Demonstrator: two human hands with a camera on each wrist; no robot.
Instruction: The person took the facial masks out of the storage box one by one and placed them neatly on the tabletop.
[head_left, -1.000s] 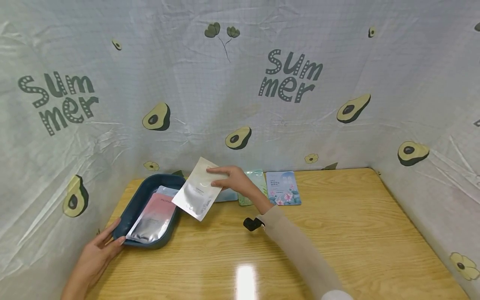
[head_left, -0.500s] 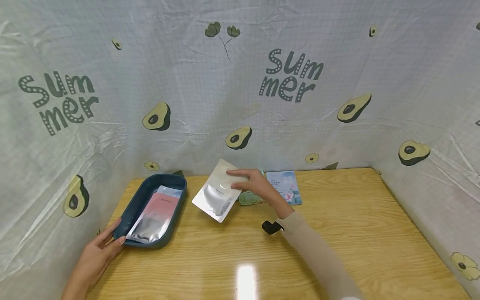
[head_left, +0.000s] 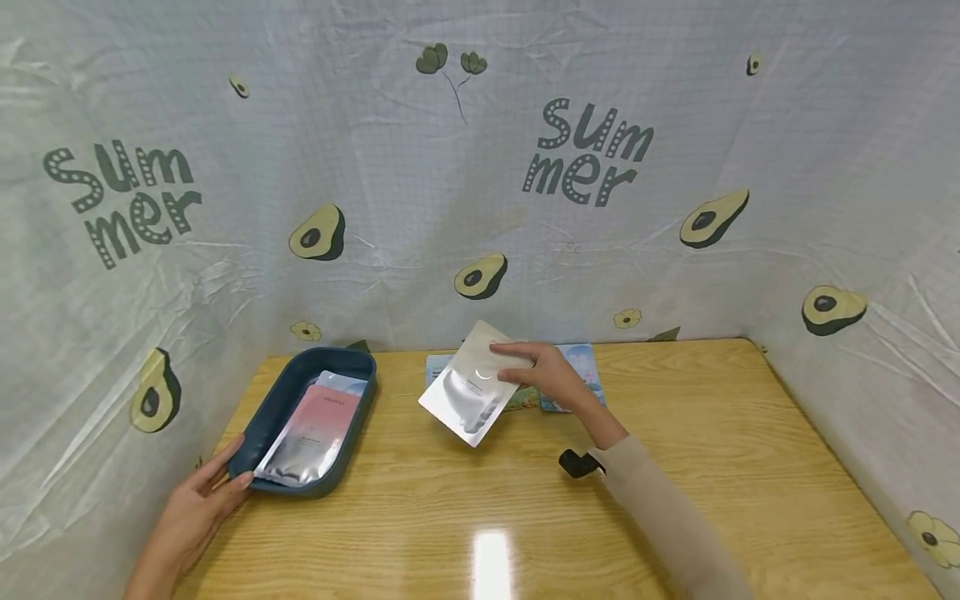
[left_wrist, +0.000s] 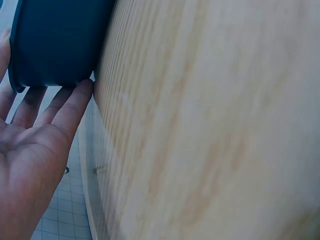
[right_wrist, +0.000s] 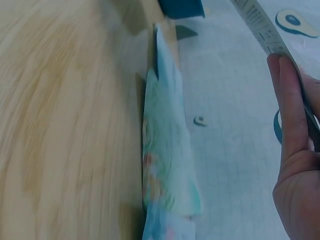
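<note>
My right hand (head_left: 551, 373) pinches a cream-and-silver sheet mask packet (head_left: 468, 387) between thumb and fingers, tilted above the back of the table. The right wrist view shows the printed edge of this packet (right_wrist: 262, 30) above my fingers. My left hand (head_left: 191, 508) holds the near left corner of a dark blue tray (head_left: 341, 477), thumb at the rim. Its fingers lie against the outer wall in the left wrist view. Inside the tray, a pink-and-silver packet (head_left: 315, 433) overlaps a pale blue packet (head_left: 341, 382).
Behind the held packet, a light blue packet (head_left: 437, 365), a green packet (head_left: 522, 400) and a blue floral packet (head_left: 581, 362) line the back of the wooden table (head_left: 675, 433). Printed cloth (head_left: 405, 208) walls in the back and sides.
My right hand has moved right with the cream-and-silver packet, away from the tray, uncovering the light blue packet. My left hand and the tray stay in place.
</note>
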